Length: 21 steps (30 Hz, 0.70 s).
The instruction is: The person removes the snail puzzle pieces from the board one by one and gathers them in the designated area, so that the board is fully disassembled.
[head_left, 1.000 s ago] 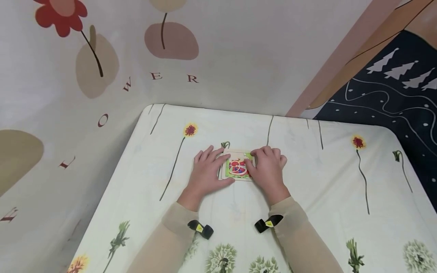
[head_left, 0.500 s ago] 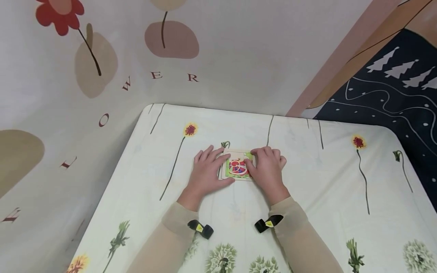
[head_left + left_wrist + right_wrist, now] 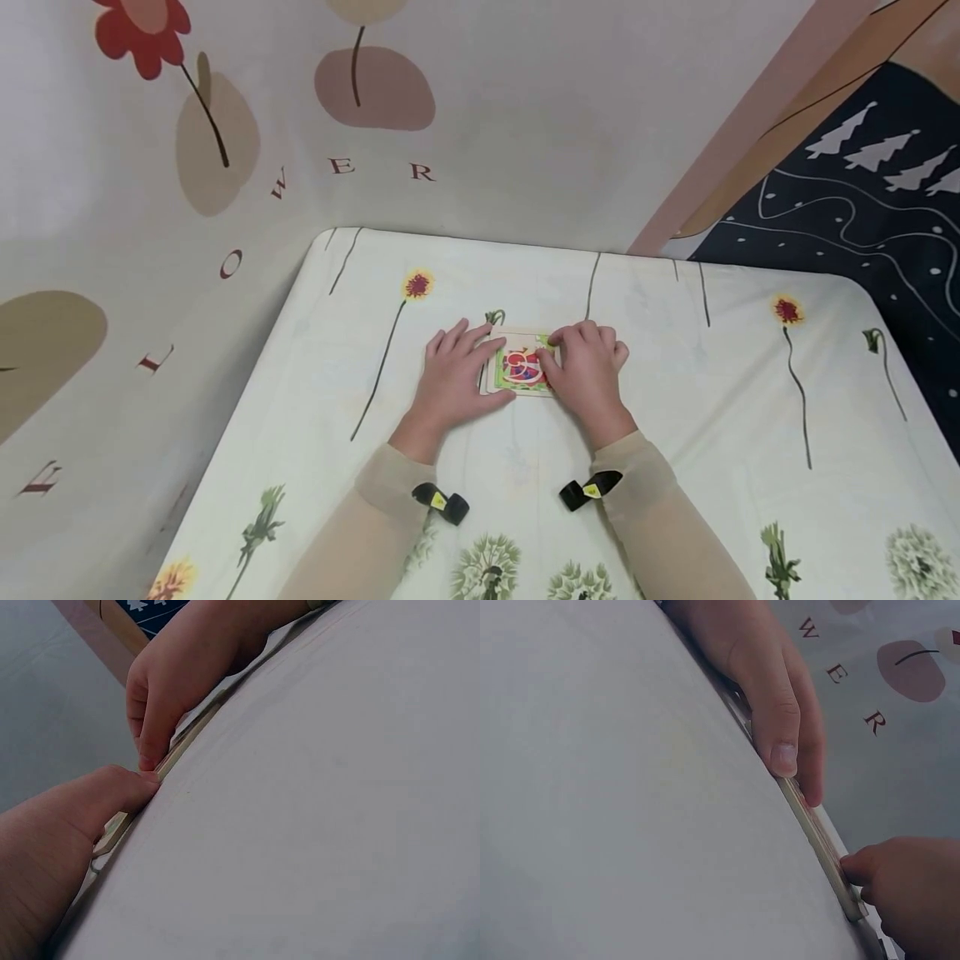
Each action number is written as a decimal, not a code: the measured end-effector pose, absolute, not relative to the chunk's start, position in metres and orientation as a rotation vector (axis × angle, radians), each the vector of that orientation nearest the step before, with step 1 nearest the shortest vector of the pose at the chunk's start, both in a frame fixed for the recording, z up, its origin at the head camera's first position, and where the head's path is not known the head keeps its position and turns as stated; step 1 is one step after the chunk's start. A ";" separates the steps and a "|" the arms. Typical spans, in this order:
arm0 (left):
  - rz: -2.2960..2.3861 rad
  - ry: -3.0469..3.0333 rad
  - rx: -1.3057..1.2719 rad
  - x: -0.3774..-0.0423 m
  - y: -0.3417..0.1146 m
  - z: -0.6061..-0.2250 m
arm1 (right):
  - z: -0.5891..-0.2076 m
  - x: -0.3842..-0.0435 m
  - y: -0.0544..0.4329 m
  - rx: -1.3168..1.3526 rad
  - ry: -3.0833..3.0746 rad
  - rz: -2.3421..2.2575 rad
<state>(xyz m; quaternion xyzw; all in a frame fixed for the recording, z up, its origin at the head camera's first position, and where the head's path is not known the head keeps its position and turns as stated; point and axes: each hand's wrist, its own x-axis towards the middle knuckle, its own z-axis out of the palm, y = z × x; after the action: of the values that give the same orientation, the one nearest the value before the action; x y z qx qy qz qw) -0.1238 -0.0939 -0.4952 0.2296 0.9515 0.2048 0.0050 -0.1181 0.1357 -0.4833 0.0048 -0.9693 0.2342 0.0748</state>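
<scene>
A flat, thin wooden jigsaw puzzle board (image 3: 517, 369) lies on the cloth, with a green border and a red and purple picture. My left hand (image 3: 453, 379) is spread over its left side. The left thumb (image 3: 783, 757) lies along the near edge, and the index finger touches the top. My right hand (image 3: 592, 371) is curled over the right side, its thumb and index finger pinching at the upper right part of the puzzle. Low wrist views show the board's pale edge (image 3: 182, 750) between both hands. What lies under the right fingers is hidden.
A white cloth (image 3: 735, 400) printed with flowers covers the table. Behind it rises a pale wall hanging (image 3: 510, 167) with letters and flowers. A dark cloth (image 3: 847, 200) with white trees hangs at the right. Each sleeve carries a small black wrist device (image 3: 441, 502).
The head view has shifted very slightly. Both hands and the puzzle board keep practically the same place.
</scene>
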 end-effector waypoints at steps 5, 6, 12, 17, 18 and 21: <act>0.641 2.974 0.720 -0.124 -0.094 -0.494 | -0.482 -0.117 0.136 0.008 -2.900 0.688; 0.642 2.972 0.719 -0.124 -0.094 -0.494 | -0.482 -0.117 0.136 0.012 -2.901 0.674; 0.642 2.980 0.722 -0.123 -0.093 -0.496 | -0.483 -0.114 0.135 0.043 -2.895 0.597; 0.670 2.986 0.732 -0.122 -0.093 -0.497 | -0.484 -0.113 0.135 0.040 -2.889 0.592; 0.672 2.987 0.733 -0.122 -0.093 -0.497 | -0.484 -0.113 0.135 0.046 -2.885 0.596; 0.666 2.990 0.731 -0.121 -0.093 -0.498 | -0.485 -0.113 0.135 0.063 -2.879 0.610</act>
<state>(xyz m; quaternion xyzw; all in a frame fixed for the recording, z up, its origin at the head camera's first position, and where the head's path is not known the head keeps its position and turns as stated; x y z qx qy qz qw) -0.1212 -0.0928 -0.4982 0.2321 0.9494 0.2114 -0.0038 -0.1127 0.1354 -0.4851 0.0214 -0.9732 0.2064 0.0990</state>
